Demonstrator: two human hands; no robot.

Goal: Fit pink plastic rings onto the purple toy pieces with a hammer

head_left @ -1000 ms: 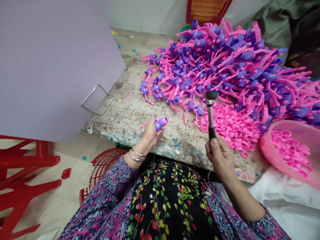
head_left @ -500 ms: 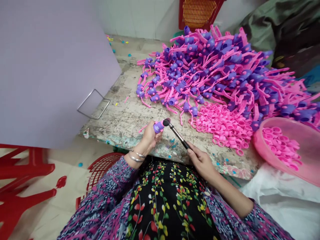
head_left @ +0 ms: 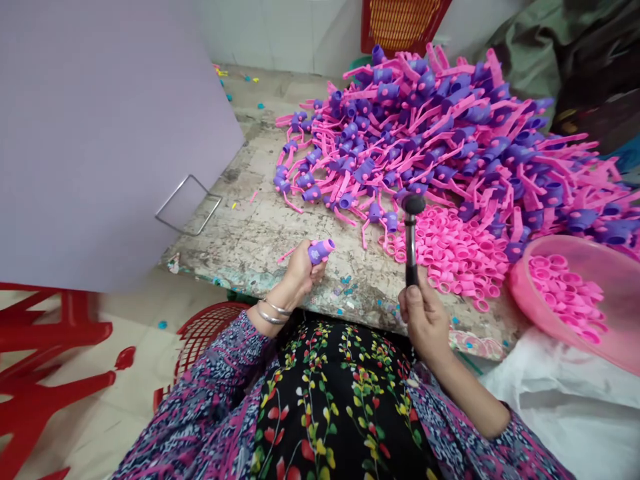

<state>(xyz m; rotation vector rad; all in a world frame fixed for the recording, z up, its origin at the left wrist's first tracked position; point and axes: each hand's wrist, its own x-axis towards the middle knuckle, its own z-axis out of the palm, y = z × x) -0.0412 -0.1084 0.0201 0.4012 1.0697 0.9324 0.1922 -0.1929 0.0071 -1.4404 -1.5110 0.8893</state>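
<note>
Near the table's front edge, my left hand (head_left: 301,270) is closed around a purple and pink part (head_left: 321,251), its pink ring end facing up and right. My right hand (head_left: 425,317) grips the black handle of a small mallet (head_left: 411,243), held upright with its dark head over the edge of the pink rings (head_left: 463,250). The mallet and the part are well apart. Behind lies a large heap of purple pieces with pink arms (head_left: 425,127). More pink rings lie in a translucent pink bowl (head_left: 623,293) at the right.
The worn table (head_left: 260,233) has small teal and yellow scraps on it. A grey-lilac panel (head_left: 110,147) with a wire handle fills the left. Red stools (head_left: 55,340) and a red basket (head_left: 205,333) stand below. White sacking (head_left: 565,393) lies at the lower right.
The mallet head has left the ring end of the part, and my right hand has moved right and raised the mallet upright. My left hand has hardly moved.
</note>
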